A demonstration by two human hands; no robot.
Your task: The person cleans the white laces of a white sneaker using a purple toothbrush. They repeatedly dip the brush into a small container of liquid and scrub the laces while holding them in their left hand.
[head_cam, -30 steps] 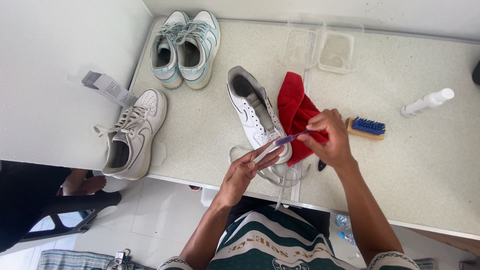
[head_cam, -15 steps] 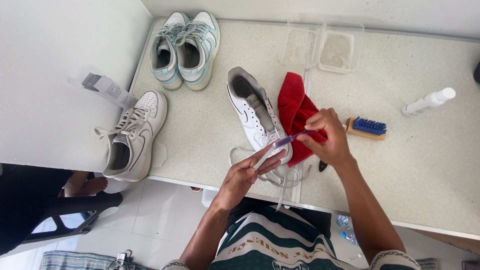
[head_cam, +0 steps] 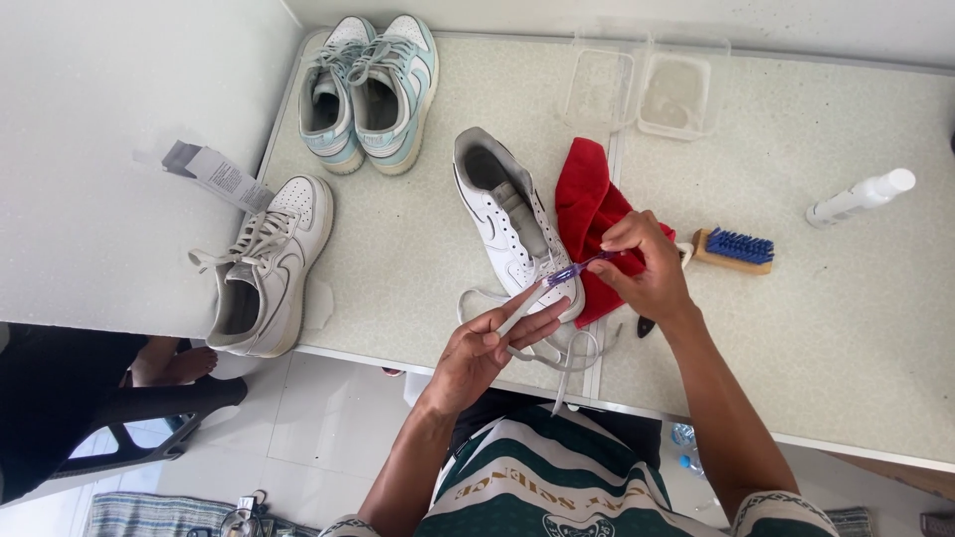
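Hardly anything has shifted since the earlier frames: both hands stay over the table's near edge. Right hand (head_cam: 642, 267) is closed around a slim purple-handled toothbrush (head_cam: 575, 269), whose long axis slants down-left toward the left hand (head_cam: 492, 343). That hand pinches a flat grey shoelace (head_cam: 519, 313) between thumb and fingers, other fingers spread. Just beyond lie an unlaced white leather sneaker (head_cam: 502, 224) and a red cloth (head_cam: 589, 204).
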